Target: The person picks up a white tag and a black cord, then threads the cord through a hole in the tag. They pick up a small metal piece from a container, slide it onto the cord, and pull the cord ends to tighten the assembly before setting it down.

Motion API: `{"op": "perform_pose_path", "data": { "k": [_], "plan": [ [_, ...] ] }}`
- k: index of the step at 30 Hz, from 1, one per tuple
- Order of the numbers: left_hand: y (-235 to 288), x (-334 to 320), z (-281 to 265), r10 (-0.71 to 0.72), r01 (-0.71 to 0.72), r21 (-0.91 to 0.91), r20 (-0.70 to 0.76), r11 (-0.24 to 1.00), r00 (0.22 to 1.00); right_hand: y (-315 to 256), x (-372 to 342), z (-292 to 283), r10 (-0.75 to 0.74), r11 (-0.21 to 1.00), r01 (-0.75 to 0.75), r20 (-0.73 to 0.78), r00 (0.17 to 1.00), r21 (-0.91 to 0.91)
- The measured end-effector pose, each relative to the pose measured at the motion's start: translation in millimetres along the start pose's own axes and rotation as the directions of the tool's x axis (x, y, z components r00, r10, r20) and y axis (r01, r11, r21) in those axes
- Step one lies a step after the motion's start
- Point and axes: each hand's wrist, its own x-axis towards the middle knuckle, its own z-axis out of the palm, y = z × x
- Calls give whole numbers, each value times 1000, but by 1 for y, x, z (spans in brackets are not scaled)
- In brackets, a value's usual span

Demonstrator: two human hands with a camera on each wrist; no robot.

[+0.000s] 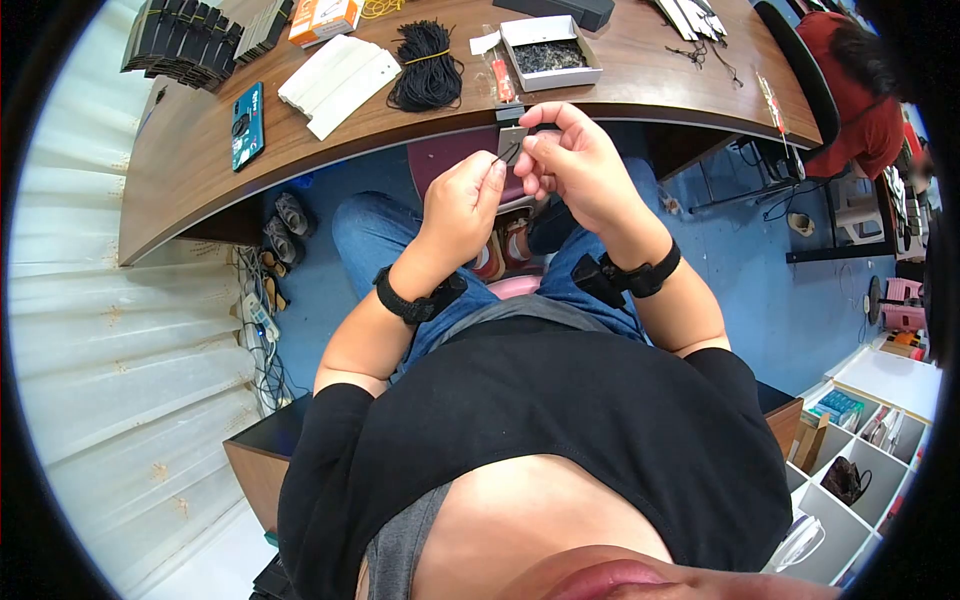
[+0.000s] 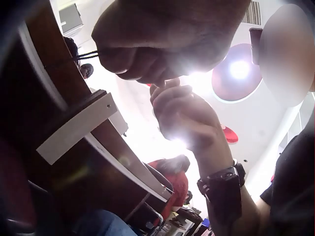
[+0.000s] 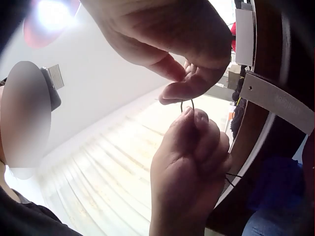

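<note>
A thin black cord [image 3: 234, 175] runs through my left hand [image 1: 463, 205], which pinches it between thumb and curled fingers. Two strands stick out from the far side of that fist in the left wrist view. Between the hands the cord makes a small loop, plain in the right wrist view. My right hand [image 1: 583, 168] holds the loop's other side at its bent fingertips, a short way from the left thumb. Just beyond both hands, a flat metal plate [image 3: 278, 101] with a small hole juts out from the table edge.
On the wooden table [image 1: 200, 200] lie a bundle of black cord [image 1: 427, 65], white strips [image 1: 340, 82], a phone [image 1: 247, 127] and a white box [image 1: 552, 52] of small dark bits. A red-handled tool [image 1: 502, 80] lies near the plate. Another person [image 1: 850, 95] sits at right.
</note>
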Motion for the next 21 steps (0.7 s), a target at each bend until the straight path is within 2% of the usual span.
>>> {"op": "perform_pose_path", "data": {
  "k": [6, 12, 21],
  "plan": [
    [0, 1, -1, 6, -5, 32, -23, 999, 1000, 0, -5, 4, -139, 990, 141, -63, 988, 20],
    [2, 1, -1, 13, -12, 25, -31, 1000, 999, 7, -1, 2, -102, 991, 108, -71, 992, 81],
    [5, 0, -2, 0, 0, -28, -23, 1000, 1000, 15, 1, -6, 2, 964, -9, 26, 1000, 266]
  ]
}}
